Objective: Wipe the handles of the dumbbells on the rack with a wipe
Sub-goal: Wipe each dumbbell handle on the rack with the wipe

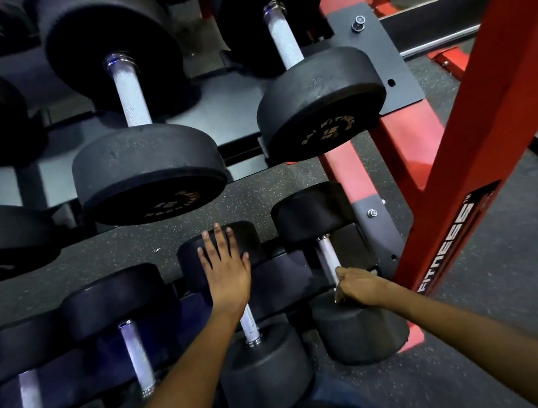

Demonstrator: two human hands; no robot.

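A head-worn camera looks down on a two-tier dumbbell rack with a dark shelf plate and a red frame.

The left hand reaches forward with the arm stretched out, fingers straight and slightly spread, the palm lying flat on the far black head of a lower-tier dumbbell; it holds nothing. That dumbbell's silver handle shows just below the wrist.

The right hand comes in from the right, forearm angled across the floor mat, its fingers curled round the lower end of the handle of the rightmost lower dumbbell — just above the near head. A sliver of something pale shows at the fingers, too small to tell whether it is a wipe.

Two larger dumbbells sit on the upper tier, each with a knurled silver handle: the upper left dumbbell and the upper right dumbbell. Worn gold lettering on the right one reads in part "FITNESS"; the rest is illegible.

A red upright post at the right carries a black label — white letters spell "FITNESS" with a small "TM".
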